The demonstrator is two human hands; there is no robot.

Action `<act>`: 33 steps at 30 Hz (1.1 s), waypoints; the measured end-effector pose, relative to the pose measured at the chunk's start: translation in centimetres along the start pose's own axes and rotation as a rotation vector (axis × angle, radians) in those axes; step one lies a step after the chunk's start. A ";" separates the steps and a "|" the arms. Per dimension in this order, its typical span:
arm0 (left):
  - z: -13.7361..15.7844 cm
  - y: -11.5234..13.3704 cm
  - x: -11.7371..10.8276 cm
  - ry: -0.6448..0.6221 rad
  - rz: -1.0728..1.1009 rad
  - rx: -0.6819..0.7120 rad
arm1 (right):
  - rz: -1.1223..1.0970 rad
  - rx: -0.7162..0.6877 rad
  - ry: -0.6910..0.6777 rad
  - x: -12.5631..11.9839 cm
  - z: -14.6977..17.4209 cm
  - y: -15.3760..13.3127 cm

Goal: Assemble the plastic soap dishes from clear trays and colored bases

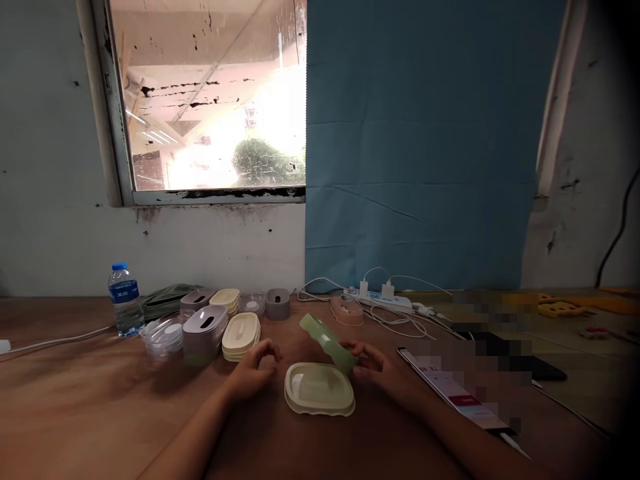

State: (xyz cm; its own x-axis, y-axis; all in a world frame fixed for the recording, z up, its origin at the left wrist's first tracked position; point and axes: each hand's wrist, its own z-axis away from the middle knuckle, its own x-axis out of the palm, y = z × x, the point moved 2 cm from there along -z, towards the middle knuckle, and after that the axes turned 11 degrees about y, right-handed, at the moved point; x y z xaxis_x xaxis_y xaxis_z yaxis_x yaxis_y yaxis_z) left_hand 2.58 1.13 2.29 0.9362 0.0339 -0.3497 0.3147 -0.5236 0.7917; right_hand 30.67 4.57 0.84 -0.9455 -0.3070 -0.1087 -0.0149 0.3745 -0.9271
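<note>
My right hand [374, 368] grips a light green, wavy-edged plastic piece [327, 343] at its right end. The piece stands tilted, just behind an oval cream lid [320, 390] lying on the table in front of me; whether the two touch I cannot tell. To the left of that lid, my left hand [256, 368] holds nothing, with its fingers curved and apart from the thumb. Close beyond it is a stack of cream lids [242, 335]. A greyish-purple container [204, 333] with a dark slot on top stands beside the stack.
Clear plastic parts [165, 337] and a water bottle [125, 300] are at the left. Toward the wall are more containers [278, 305], a pink case [347, 311] and a power strip [387, 301] with tangled cables. A phone [450, 387] with a cable lies at the right.
</note>
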 end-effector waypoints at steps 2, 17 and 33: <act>-0.2 -0.7 -0.5 0.101 0.083 -0.017 | 0.004 -0.020 -0.034 0.5 0.0 0.3; 0.2 -2.1 2.7 -0.117 0.351 -0.276 | 0.065 -0.018 -0.228 2.2 0.7 -1.9; 1.1 0.3 2.5 -0.215 -0.143 -0.187 | 0.594 -0.052 -0.324 3.8 2.1 -2.8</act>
State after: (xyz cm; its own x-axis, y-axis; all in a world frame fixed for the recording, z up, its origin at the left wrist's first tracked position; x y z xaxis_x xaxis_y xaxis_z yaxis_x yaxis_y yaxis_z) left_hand 4.82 0.17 1.09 0.8320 -0.0952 -0.5465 0.4831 -0.3599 0.7982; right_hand 27.84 0.52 2.32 -0.6529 -0.2798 -0.7039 0.4539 0.5994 -0.6593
